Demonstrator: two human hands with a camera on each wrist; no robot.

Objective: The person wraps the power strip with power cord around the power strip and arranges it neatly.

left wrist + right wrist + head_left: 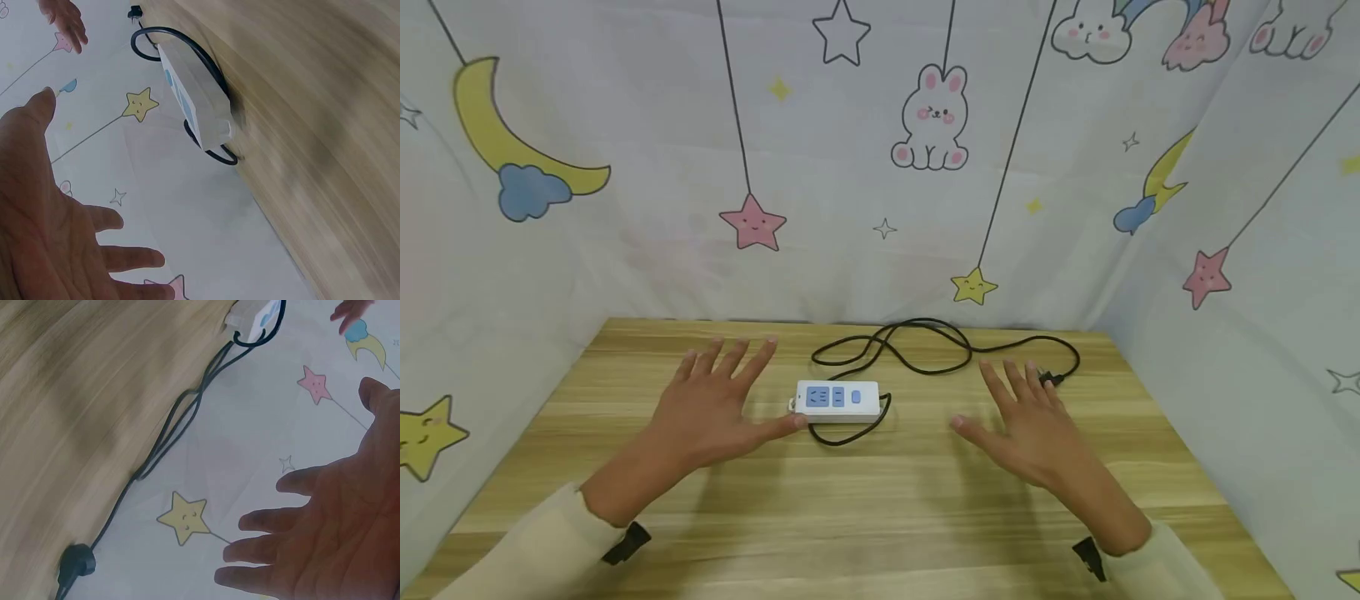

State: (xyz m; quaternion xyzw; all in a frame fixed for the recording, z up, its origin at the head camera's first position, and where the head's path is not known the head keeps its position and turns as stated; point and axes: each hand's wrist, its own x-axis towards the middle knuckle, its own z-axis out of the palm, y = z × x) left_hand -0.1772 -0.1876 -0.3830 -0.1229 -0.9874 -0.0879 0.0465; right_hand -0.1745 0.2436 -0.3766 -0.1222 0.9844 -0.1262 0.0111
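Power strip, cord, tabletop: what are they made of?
Power strip: probably hard plastic; smooth white shell, crisp edges, blue socket inserts.
Cord: likely rubber or PVC jacket; black, bends in smooth loops.
Tabletop: wood or wood-look laminate; streaky grain, can't tell which.

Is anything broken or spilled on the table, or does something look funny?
Nothing looks broken or spilled. The only untidy bit is the black cord, lying in loose, crossing loops on the wooden table, mostly behind the white power strip, instead of neatly coiled. Its plug lies loose near the right hand.
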